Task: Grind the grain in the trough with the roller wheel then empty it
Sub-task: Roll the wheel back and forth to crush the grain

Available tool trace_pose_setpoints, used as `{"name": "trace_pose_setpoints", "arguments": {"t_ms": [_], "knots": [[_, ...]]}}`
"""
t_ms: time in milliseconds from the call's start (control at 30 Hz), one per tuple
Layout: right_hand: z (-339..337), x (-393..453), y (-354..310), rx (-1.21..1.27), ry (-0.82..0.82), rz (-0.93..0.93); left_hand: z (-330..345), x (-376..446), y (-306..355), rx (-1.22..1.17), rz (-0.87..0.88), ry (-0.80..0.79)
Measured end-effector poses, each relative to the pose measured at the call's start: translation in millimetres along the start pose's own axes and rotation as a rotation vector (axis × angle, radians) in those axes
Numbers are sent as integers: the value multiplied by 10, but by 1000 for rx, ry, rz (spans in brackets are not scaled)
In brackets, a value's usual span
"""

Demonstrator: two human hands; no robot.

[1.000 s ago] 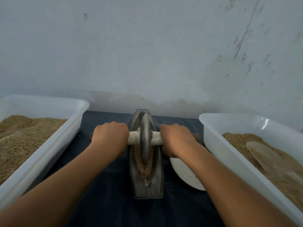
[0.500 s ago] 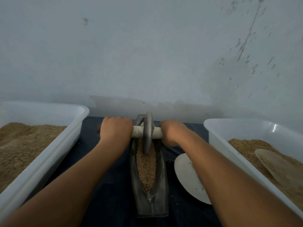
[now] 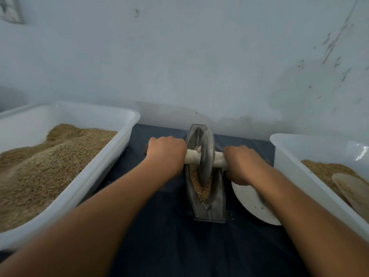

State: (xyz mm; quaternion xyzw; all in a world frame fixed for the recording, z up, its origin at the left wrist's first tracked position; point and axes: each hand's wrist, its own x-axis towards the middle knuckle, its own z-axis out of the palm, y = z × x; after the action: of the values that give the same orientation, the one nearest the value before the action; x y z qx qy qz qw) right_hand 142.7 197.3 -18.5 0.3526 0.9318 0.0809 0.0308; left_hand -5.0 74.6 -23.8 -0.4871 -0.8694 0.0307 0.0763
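Left grip (image 3: pixel 166 151): closing around the left end of the axle (image 3: pixel 191 156), knuckles up; fingers curling under, out of sight.
Right grip (image 3: pixel 240 164): closing around the axle's right end, hiding its tip.
Wheel (image 3: pixel 206 156): standing upright in the trough (image 3: pixel 207 202), sitting toward its far half; lower rim sinking into grain (image 3: pixel 201 188), so the contact point is hidden.
Trough: lying lengthwise on the dark counter (image 3: pixel 169 236) between 2 bins, near end bare metal.
Left bin (image 3: pixel 111 152): heaping with grain, its left side running out of frame.
Right bin (image 3: pixel 289 162): holding grain and a pale scoop (image 3: pixel 351 190), both cut off at the edge.
Plate (image 3: pixel 251 204): white, lying just beside the trough, partly covered by the right forearm.
Wall (image 3: pixel 199 56): scuffed, slightly blurring.
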Motion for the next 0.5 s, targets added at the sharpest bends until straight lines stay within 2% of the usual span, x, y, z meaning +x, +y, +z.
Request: {"name": "trace_pose_setpoints", "arguments": {"t_ms": [233,500], "knots": [[11,-274,-57,-68,129,-23,-1,-148,-27,-88,4,-122],[-37,157,-45,2,47,9,47,149,-18,-74,-19,21]]}}
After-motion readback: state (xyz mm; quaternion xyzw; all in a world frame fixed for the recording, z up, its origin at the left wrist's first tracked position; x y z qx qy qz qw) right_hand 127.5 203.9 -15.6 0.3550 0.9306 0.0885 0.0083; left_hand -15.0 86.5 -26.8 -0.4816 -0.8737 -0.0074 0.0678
